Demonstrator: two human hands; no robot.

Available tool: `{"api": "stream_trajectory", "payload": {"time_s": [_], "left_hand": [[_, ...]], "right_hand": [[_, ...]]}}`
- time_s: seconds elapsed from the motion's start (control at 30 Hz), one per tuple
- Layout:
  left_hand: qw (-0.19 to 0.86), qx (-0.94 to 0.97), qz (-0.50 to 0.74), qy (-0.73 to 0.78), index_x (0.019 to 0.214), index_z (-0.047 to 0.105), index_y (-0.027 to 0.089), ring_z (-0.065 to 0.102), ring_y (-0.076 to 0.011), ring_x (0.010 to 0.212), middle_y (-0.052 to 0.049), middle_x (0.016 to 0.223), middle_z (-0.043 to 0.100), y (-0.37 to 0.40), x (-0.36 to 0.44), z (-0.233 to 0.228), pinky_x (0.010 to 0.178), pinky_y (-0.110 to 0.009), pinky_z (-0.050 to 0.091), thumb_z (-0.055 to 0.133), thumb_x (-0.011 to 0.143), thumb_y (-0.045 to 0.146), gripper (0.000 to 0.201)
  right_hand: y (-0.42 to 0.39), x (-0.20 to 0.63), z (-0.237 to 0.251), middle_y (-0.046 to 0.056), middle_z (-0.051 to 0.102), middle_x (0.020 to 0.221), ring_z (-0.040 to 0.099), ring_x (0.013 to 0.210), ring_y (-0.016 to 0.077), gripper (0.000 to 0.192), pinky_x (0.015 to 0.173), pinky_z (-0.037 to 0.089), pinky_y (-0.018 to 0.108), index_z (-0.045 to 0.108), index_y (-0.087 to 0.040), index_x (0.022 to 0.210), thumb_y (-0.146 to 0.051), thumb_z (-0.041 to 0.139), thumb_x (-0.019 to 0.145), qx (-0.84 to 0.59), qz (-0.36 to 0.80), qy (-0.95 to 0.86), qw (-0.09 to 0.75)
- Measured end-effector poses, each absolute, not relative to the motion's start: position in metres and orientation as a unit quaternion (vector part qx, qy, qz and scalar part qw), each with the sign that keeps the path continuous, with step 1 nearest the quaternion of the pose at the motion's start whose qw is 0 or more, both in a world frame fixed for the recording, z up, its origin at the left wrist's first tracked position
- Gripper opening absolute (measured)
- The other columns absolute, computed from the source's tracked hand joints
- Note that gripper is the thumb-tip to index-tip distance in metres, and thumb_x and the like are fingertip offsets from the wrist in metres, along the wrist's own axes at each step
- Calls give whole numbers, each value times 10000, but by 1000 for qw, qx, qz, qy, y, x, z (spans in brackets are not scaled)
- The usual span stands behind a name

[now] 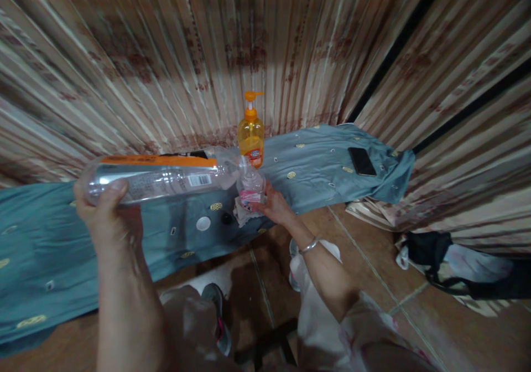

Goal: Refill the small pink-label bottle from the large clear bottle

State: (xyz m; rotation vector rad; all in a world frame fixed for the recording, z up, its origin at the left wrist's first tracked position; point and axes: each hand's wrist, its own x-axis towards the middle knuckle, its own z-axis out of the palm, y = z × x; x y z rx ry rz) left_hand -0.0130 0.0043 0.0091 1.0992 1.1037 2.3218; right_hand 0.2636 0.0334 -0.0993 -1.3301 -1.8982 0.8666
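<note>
My left hand (110, 208) is closed around the base of a large clear plastic bottle (166, 181) with an orange and silver label. The bottle lies nearly level in the air, its neck pointing right. At its mouth is a small clear bottle (251, 182) with a pink label, which my right hand (270, 203) grips from the right side. The two mouths meet or overlap; whether they touch I cannot tell. Under the small bottle a crumpled cloth (243, 215) shows. Just behind stands an orange pump bottle (251, 134), upright and partly filled with yellow liquid.
A blue-green patterned cloth (307, 178) covers the long narrow surface. On it lie a white disc (203, 223), a small black cap-like thing (226, 218) and a dark phone (362, 161). Striped curtains (207, 56) hang behind. A dark bag (431, 256) sits at the right.
</note>
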Motion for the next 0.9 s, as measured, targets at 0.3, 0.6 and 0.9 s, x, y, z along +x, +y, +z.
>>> {"api": "stream_trajectory", "payload": {"time_s": [0.3, 0.6, 0.9], "left_hand": [[160, 391, 810, 407, 740, 605, 199, 508, -123, 718, 43, 676, 482, 5, -13, 10, 908, -423, 411, 664, 392, 240, 355], [149, 410, 795, 422, 761, 614, 209, 517, -130, 743, 34, 698, 511, 6, -15, 9, 892, -406, 427, 651, 428, 291, 345], [161, 382, 815, 405, 671, 574, 196, 525, -128, 736, 39, 705, 541, 4, -13, 10, 856, -379, 431, 686, 376, 240, 318]], "right_hand": [[33, 263, -99, 66, 649, 975, 625, 838, 207, 593, 708, 465, 292, 409, -153, 1188, -404, 664, 715, -505, 333, -724, 330], [34, 264, -100, 64, 649, 968, 625, 831, 205, 615, 698, 463, 283, 406, -147, 1215, -396, 666, 716, -506, 323, -728, 332], [33, 264, -99, 60, 646, 966, 624, 852, 212, 591, 713, 461, 289, 414, -155, 1188, -410, 665, 719, -504, 329, -727, 330]]}}
